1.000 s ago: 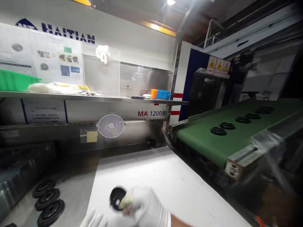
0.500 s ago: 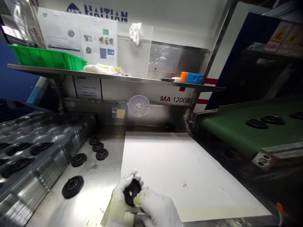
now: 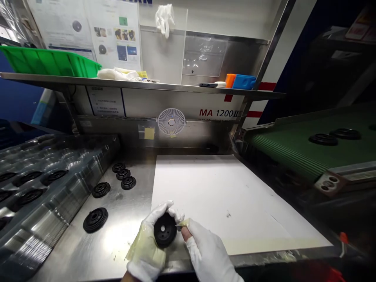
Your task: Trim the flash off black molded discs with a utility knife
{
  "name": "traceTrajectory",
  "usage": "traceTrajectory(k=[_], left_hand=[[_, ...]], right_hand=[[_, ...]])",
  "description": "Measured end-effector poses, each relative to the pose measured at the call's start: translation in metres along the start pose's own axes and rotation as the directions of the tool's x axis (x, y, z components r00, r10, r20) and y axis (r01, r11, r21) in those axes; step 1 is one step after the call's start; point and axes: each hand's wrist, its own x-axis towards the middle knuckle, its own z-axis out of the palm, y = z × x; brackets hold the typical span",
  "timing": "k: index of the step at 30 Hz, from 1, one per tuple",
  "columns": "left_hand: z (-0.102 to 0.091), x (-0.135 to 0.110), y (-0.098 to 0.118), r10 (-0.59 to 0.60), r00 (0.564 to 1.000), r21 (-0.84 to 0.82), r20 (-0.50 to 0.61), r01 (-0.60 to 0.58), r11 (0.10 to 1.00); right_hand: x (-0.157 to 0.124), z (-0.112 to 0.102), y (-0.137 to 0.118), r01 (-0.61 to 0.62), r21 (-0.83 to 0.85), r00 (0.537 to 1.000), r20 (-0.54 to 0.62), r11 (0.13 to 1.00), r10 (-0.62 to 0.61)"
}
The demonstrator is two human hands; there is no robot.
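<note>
My left hand (image 3: 149,241), in a white glove with yellowish tape on it, is closed round a black round plastic part (image 3: 165,232) held over the steel table's front edge. My right hand (image 3: 205,250), also gloved, pinches a small thin tool (image 3: 179,225) whose tip touches the part's right rim. Several more black round parts (image 3: 95,219) lie on the steel surface to the left. Clear blister trays (image 3: 32,188) at far left hold other black parts in their pockets.
A white sheet (image 3: 217,196) covers the table's right half. A green conveyor belt (image 3: 296,154) at right carries black parts (image 3: 323,139). Above, a steel shelf (image 3: 141,84) holds a green bin (image 3: 49,62), cloths and an orange-and-blue box (image 3: 241,81). A small white fan (image 3: 171,121) hangs below.
The view swung left and down from the conveyor to the table. My hands came together on the black part, and the right hand's tool now touches its rim.
</note>
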Motion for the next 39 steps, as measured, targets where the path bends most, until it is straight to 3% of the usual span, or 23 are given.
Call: traceTrajectory(k=[4, 7, 13, 16, 24, 30, 35, 39], left_hand=[[0.000, 0.000, -0.003, 0.052, 0.998, -0.008, 0.020, -0.052, 0.999], [0.001, 0.002, -0.007, 0.128, 0.991, -0.013, -0.043, -0.129, 0.992], [0.000, 0.008, -0.015, 0.243, 0.956, -0.031, -0.166, -0.252, 0.967], [-0.001, 0.008, -0.018, 0.304, 0.938, 0.002, -0.164, -0.308, 0.951], [-0.004, 0.010, -0.017, 0.307, 0.945, 0.009, -0.115, -0.308, 0.951], [-0.002, 0.009, -0.015, 0.273, 0.957, -0.029, -0.095, -0.277, 0.960], [0.000, 0.011, -0.018, 0.279, 0.955, -0.061, -0.103, -0.286, 0.956], [0.001, 0.011, -0.018, 0.339, 0.928, -0.015, -0.155, -0.345, 0.938]], right_hand=[[0.000, 0.000, -0.005, 0.025, -0.148, 1.000, -0.013, 0.989, -0.027], [-0.001, 0.005, -0.006, 0.029, -0.221, 0.999, -0.019, 0.975, -0.034], [-0.007, 0.021, -0.002, -0.004, -0.250, 0.997, -0.079, 0.968, -0.016], [-0.008, 0.024, 0.001, -0.032, -0.216, 0.995, -0.098, 0.976, 0.011], [-0.012, 0.022, -0.001, -0.016, -0.247, 0.998, -0.068, 0.969, -0.001], [-0.011, 0.017, 0.001, -0.023, -0.262, 0.991, -0.134, 0.965, -0.013], [-0.016, 0.031, -0.002, -0.008, -0.319, 0.991, -0.130, 0.948, -0.036], [-0.017, 0.038, -0.005, 0.002, -0.279, 0.992, -0.122, 0.960, -0.038]])
